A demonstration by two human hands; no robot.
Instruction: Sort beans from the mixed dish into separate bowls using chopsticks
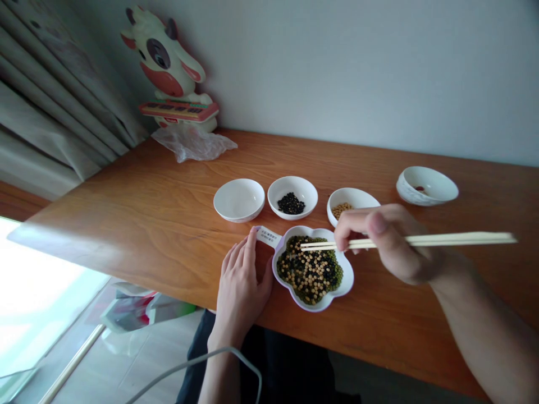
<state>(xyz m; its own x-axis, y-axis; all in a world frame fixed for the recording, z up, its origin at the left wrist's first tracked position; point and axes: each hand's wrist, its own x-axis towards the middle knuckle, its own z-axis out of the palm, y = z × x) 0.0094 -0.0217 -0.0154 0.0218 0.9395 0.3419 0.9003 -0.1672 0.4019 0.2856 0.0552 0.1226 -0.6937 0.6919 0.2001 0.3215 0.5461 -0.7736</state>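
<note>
My right hand (398, 244) is closed on a pair of pale chopsticks (463, 239), whose tips reach over the mixed beans (309, 272) in a white flower-shaped dish (347, 280). Black, tan and green beans lie together there; I cannot make out a bean between the tips. My left hand (242, 280) rests on the table left of the dish, fingers stretched out, with the index fingertip at the dish's labelled handle (268, 237). Behind the dish, one white bowl (292, 185) holds black beans (291, 203). Another bowl (356, 197), partly hidden by my right hand, has tan beans (341, 210).
An empty-looking white bowl (239, 200) stands left of the black beans. At the right, a patterned bowl (406, 188) contains a few small reddish things. A cow-shaped toy keyboard (179, 110) and a plastic bag (193, 145) sit back left. A grey cable (189, 363) crosses my left forearm.
</note>
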